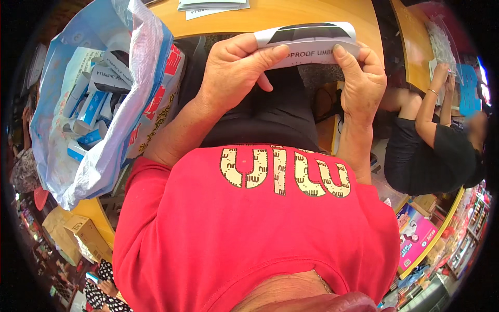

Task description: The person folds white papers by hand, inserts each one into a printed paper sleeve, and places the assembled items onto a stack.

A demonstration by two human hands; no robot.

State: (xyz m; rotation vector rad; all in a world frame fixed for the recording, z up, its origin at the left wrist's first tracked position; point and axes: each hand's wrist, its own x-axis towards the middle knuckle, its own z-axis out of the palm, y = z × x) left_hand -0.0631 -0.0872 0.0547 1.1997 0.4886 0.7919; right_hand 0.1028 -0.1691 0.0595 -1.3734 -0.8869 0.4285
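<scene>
A printed paper sheet is held up before me above my lap, curled over lengthwise so its upper edge forms a rounded fold. Dark lettering and part of a black umbrella picture show on it. My left hand grips its left end, the thumb lying on the front. At the other end, my right hand pinches the paper between thumb and fingers. Beyond the hands, a stack of similar sheets lies on the yellow wooden table.
To my left, an open woven plastic sack holds several rolled printed papers. A cardboard box sits behind it. On the right, a seated person works at another table. A pink printed box lies behind my right side.
</scene>
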